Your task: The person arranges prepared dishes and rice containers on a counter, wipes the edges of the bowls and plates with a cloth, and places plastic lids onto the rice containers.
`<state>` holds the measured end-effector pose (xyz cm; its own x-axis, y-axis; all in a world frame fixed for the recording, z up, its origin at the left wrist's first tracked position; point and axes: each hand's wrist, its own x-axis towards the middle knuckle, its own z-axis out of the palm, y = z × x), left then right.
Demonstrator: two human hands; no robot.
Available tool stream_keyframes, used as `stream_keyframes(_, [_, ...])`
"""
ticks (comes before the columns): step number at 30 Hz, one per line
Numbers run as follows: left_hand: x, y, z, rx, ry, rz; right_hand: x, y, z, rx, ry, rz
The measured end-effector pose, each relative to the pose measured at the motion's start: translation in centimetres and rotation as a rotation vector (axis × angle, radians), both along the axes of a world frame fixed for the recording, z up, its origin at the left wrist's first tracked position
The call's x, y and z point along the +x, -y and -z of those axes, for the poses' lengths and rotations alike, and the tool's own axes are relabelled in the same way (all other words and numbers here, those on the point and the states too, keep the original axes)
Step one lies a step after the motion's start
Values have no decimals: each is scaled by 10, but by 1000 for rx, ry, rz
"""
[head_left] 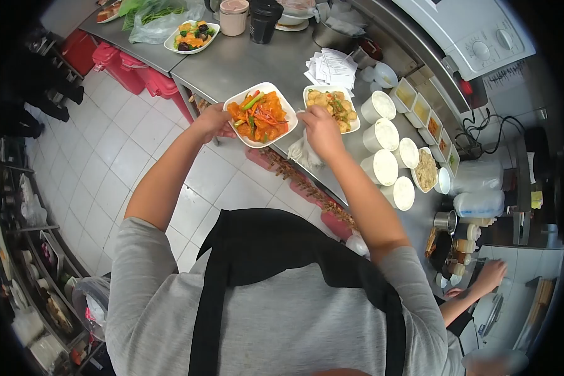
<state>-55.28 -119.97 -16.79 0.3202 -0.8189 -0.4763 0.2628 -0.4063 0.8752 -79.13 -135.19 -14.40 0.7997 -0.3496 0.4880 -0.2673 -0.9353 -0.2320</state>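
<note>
My left hand (214, 123) grips the left edge of a white square bowl (291, 119), closed on its rim. Saucy orange food with red and green pepper strips (257, 116) fills that bowl, which is held over the front edge of the steel counter. My right hand (321, 133) is closed on a white cloth (304, 154) that hangs beneath it. Beside the right fingers stands a second white bowl (356, 125) with pale golden chunks and green bits; whether they touch it is hard to tell.
Rice tubs (382, 166) stand right of the bowls, near white trays of toppings (422, 113). Paper slips (332, 67) lie behind. Another filled dish (192, 37) sits far left. Red bins (156, 84) stand on the floor. A co-worker's arm (476, 289) reaches in at lower right.
</note>
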Motion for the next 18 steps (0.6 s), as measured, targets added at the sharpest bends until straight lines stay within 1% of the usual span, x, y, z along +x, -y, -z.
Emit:
stream_keyframes(3, [1, 0, 3, 29, 66, 8, 22, 11, 2, -58, -113, -78])
stream_keyframes(6, [0, 1, 6, 28, 28, -32, 23, 8, -2, -33, -289, -87])
stream_keyframes(9, [0, 2, 9, 4, -3, -37, 11, 3, -11, 258, -405, -29])
stream_keyframes(12, [-1, 0, 11, 10, 33, -58, -28, -6, -18, 656, -231, -63])
stream_keyframes(14, [0, -2, 8, 10, 5, -79, -56, -16, 1, 470, 36, 103])
stream_keyframes(17, [-8, -10, 3, -25, -54, -102, -85, -55, 30, -37, -13, 325])
stream_keyframes(18, [-11, -12, 2, -40, -78, -104, -89, -55, 40, 18, 5, 315])
